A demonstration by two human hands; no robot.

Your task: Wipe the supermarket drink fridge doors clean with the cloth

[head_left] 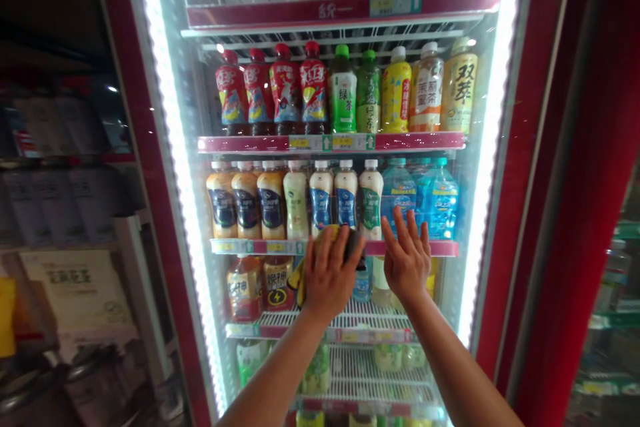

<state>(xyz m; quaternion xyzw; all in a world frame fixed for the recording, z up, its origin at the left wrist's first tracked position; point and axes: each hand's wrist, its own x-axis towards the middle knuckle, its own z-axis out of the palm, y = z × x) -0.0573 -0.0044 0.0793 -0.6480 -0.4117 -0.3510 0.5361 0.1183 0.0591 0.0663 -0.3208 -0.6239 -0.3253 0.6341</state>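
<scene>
- Centrally, just below the middle of the frame, my left hand [330, 273] is pressing what looks like a yellow-and-dark cloth [297, 278] against the glass front [370, 307]; the palm is covering most of it, and the spread fingers are probably sharing the pressure evenly.
- To the right of it, my right hand [409, 260] is holding nothing; it is opening flat toward the glass, fingers fanned, seemingly bracing me or steadying the pane, though I cannot tell how firmly it is touching.
- Behind my fingertips, white-capped bottles [346, 197] and blue bottles [443, 203] are standing upright in a row, their labels facing outward, presumably for easy reading.
- Across the upper middle, red-capped bottles [285, 90] are standing beside green-capped ones [343, 93], likely grouped by kind.
- Along the shelf edges, price tags [310, 142] are sitting beneath the drinks, probably so each price is matching its bottle.
</scene>
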